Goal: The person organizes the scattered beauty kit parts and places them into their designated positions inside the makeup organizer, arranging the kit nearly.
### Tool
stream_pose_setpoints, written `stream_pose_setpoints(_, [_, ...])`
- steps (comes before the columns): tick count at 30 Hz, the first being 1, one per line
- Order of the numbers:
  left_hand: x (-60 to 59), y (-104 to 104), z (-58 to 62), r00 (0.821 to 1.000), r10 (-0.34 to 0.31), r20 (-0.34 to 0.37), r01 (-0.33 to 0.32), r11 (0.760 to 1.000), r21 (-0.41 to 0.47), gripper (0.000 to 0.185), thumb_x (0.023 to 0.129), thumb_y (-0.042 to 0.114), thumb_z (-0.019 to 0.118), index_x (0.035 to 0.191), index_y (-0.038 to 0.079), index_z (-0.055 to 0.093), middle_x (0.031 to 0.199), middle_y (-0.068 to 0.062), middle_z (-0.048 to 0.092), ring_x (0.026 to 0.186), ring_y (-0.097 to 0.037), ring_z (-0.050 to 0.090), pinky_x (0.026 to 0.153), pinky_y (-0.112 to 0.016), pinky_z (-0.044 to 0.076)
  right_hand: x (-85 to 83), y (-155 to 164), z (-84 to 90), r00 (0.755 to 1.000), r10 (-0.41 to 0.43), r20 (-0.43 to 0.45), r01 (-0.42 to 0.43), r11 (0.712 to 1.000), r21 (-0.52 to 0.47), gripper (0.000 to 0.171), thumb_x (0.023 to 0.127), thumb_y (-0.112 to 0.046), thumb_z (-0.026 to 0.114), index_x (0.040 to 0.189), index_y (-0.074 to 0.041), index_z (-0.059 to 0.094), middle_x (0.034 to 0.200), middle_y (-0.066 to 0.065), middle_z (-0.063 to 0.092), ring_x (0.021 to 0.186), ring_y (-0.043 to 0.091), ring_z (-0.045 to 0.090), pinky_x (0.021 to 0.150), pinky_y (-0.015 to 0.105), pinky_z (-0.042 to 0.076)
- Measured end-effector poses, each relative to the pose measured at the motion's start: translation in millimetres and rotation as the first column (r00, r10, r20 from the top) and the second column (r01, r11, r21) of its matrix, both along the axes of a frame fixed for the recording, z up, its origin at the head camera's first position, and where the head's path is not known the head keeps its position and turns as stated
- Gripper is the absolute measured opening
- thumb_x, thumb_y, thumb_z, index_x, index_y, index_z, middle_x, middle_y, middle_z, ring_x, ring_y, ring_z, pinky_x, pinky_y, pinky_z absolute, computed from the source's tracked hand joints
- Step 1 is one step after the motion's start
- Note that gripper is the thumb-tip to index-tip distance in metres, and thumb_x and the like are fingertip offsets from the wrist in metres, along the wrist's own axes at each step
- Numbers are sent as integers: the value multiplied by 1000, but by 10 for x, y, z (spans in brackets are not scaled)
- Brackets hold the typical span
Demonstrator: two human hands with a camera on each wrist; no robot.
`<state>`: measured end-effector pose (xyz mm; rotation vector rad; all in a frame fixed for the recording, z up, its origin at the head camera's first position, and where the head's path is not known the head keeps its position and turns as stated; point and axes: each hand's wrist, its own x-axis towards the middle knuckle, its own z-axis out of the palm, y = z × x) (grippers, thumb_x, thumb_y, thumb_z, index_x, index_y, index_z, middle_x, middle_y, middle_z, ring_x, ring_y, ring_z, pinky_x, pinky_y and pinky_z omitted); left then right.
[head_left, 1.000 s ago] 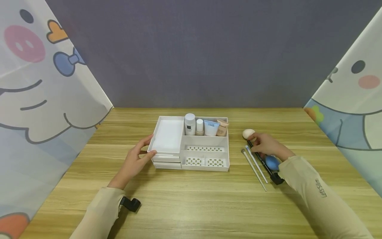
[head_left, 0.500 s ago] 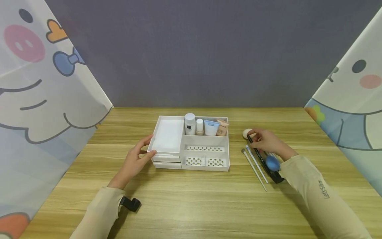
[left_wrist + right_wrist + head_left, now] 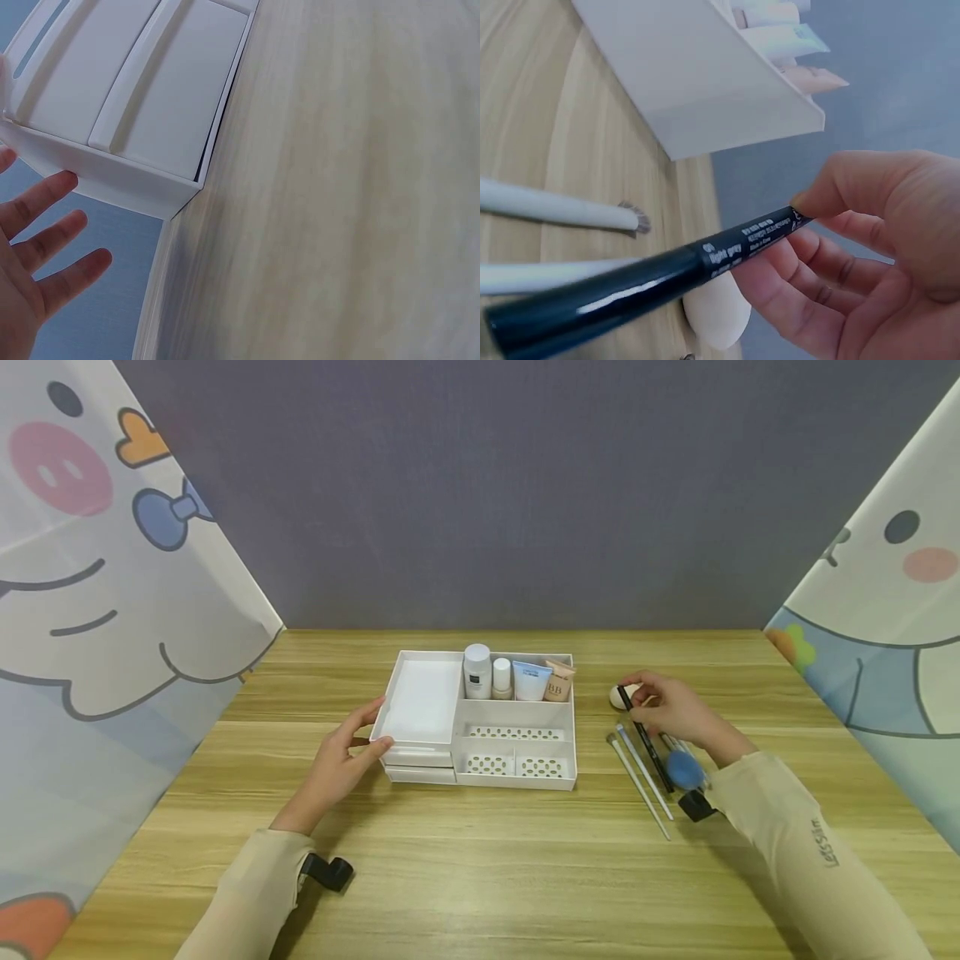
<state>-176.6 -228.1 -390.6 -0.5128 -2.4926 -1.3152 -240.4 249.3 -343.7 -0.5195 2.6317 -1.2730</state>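
Note:
A white makeup organizer [image 3: 418, 702] with drawers stands mid-table. My left hand [image 3: 341, 764] rests at its left side, thumb at the front corner and fingers fairly straight along the side wall. In the left wrist view, several fingertips [image 3: 96, 260] are spread beside the drawer box. My right hand [image 3: 678, 710] pinches a slim black makeup pencil [image 3: 652, 752] near its upper end. "Light grey" is printed on the pencil's barrel in the right wrist view. Behind the pencil lies a cream makeup sponge [image 3: 718, 311], partly hidden by the pencil and fingers.
Two pale-handled makeup brushes [image 3: 637, 785] lie left of the pencil. A blue round item [image 3: 684, 770] sits under the right wrist. The organizer's back row holds a white bottle [image 3: 477, 672], a small bottle [image 3: 502, 679], a blue-white tube [image 3: 531, 682] and a BB tube [image 3: 558, 683].
The right hand has shifted slightly back and right, raising the black pencil's upper end over the sponge. The left hand and organizer have stayed put.

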Motion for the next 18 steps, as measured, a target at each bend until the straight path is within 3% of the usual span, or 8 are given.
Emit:
stream_pose_setpoints(9, [-2, -11, -22, 1000, -1, -9, 1, 1000, -6, 60, 94, 6, 68, 149, 10, 45, 134, -19, 59, 121, -29, 54, 86, -54, 52, 36, -57, 50, 998, -12, -61, 12, 1000, 5, 47, 92, 2, 62, 138, 2, 49, 98, 16, 56, 64, 29, 57, 53, 37, 53])
stream_pose_setpoints(18, [-7, -12, -19, 1000, 0, -6, 0, 1000, -3, 59, 94, 6, 67, 149, 10, 45, 134, -19, 59, 121, -30, 54, 86, -53, 52, 44, -138, 128, 992, -22, -123, 23, 1000, 7, 48, 92, 0, 63, 138, 0, 51, 100, 16, 59, 70, 20, 60, 56, 35, 56])
